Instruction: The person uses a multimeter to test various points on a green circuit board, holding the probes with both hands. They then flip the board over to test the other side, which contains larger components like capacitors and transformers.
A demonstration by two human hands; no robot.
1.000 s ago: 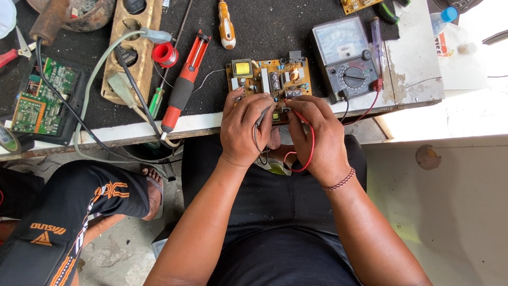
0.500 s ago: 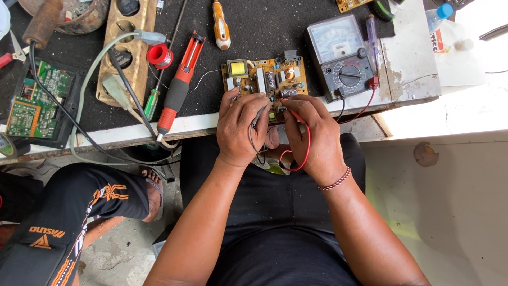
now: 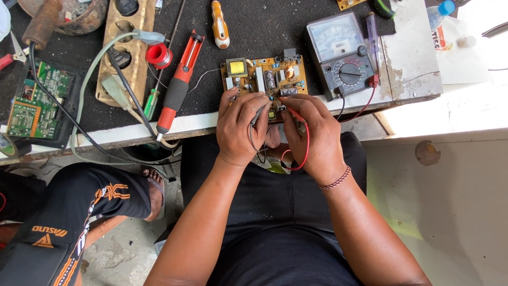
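A tan circuit board point(image 3: 264, 79) with a yellow transformer lies near the front edge of the black bench mat. My left hand point(image 3: 241, 127) pinches a black test probe whose tip rests on the board's near edge. My right hand point(image 3: 312, 132) grips a red test probe, its tip also on the board's near side. Red and black leads loop down between my hands and run to the analog multimeter point(image 3: 341, 55) just right of the board.
A red desoldering pump point(image 3: 177, 87), a solder spool point(image 3: 157, 54), screwdrivers, a wooden socket strip point(image 3: 124, 47) and a green circuit board point(image 3: 34, 103) lie to the left. Another person's leg in black shorts point(image 3: 69, 212) is at lower left.
The view has shifted slightly, so the bench sits a little further left. Both hands stay on the board's near edge with the probes.
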